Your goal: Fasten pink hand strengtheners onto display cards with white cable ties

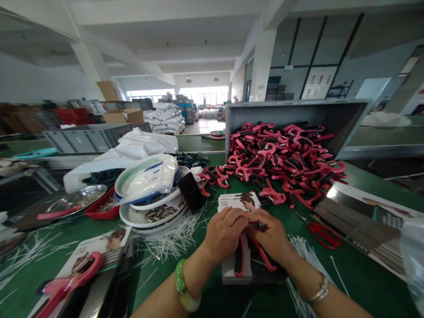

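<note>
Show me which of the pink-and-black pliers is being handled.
The pair at both the left hand and right hand, handles toward the person. The other visible pliers lie untouched: heaped around the grey crate, or far left.

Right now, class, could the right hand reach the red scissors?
Probably yes: the red scissors lie nearby, uncovered, though the right hand is busy at a pink and black tool.

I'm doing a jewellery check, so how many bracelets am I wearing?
2: a green bangle around your left forearm and a silver bracelet around your right forearm.
</note>
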